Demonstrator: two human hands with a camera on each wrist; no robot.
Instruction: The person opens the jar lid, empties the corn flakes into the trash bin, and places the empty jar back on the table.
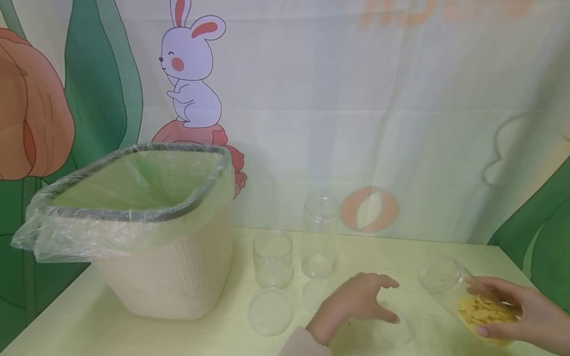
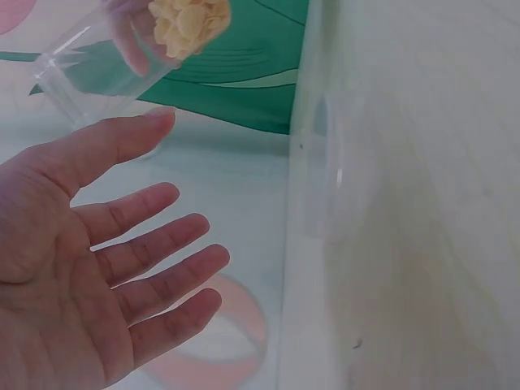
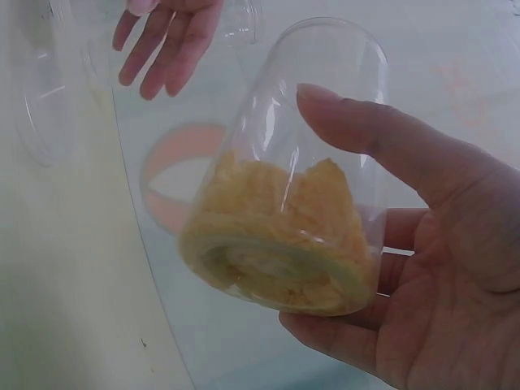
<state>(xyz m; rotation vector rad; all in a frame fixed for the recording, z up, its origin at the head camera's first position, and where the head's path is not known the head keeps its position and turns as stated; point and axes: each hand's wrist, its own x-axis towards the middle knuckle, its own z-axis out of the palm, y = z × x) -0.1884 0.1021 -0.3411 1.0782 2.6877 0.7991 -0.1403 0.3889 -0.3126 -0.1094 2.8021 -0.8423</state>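
Observation:
My right hand (image 1: 530, 309) grips a clear jar (image 3: 325, 81) around its lower part, tilted so its mouth leans to the left. Yellow flakes (image 3: 276, 199) fill the bottom portion of this jar. To its left, my left hand (image 1: 356, 296) hovers above the table with fingers spread and nothing in them. A clear round lid (image 1: 394, 329) lies on the table just below the left fingers. In the left wrist view, the palm (image 2: 57, 301) faces the camera and the tilted jar (image 2: 106, 73) appears beyond the thumb.
A lined bin (image 1: 178, 277) stands at the left on the table. Between it and my hands are a short clear jar (image 1: 273, 259) and a taller clear jar (image 1: 319, 237), with round lids (image 1: 270, 311) in front. A printed curtain (image 1: 401, 123) hangs behind the table.

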